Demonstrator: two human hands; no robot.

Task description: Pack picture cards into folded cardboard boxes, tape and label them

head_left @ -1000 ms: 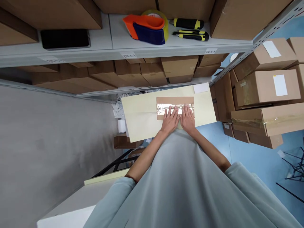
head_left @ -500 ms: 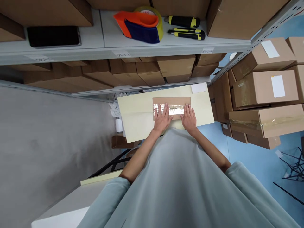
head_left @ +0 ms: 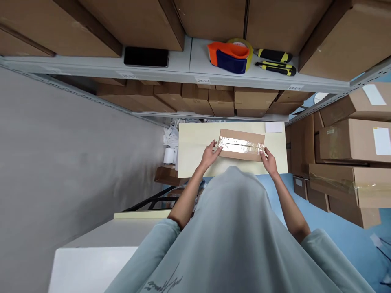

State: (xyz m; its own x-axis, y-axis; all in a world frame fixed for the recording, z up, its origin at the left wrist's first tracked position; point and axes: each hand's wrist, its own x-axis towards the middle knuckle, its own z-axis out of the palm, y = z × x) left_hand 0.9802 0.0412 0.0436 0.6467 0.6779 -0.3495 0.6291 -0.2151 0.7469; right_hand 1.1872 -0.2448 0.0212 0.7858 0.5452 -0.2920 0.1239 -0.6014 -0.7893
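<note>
A small brown cardboard box [head_left: 241, 154] with shiny clear tape along its middle is in front of me, over a pale yellow tabletop [head_left: 195, 162]. It sits slightly turned, its right end nearer me. My left hand [head_left: 209, 154] grips the box's left end, thumb on top and fingers at the side. At the right end, my right hand [head_left: 269, 160] grips it the same way. The box's underside is hidden, so I cannot tell whether it touches the table.
On the grey shelf [head_left: 183, 75] above lie an orange and blue tape dispenser [head_left: 230, 57], two utility knives [head_left: 275, 61] and a black phone [head_left: 146, 57]. A white paper slip [head_left: 274, 127] lies at the table's far right corner. Stacked cartons [head_left: 348, 140] stand at right.
Both hands have gone from lying flat on the taped top to holding the box's two ends. The box has turned slightly. My view has shifted left.
</note>
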